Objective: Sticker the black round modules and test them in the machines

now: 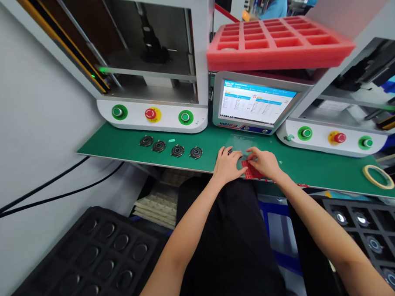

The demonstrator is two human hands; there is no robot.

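Note:
On the green bench top, my left hand bends its fingers over a dark round watch case, mostly hidden under them. Its thumb reaches toward a red sheet of small stickers at the bench's front edge. My right hand is over the right part of that sheet, thumb and fingertips pinched together; what lies between them is too small to make out. Left of my hands, several dark round watch cases with small lugs, such as this watch case, lie in a row.
Behind my hands stands a lit monitor with a red foam tray above it. Press machines with a left button panel and right button panel flank it. A tape roll lies right. Black trays sit low at both sides.

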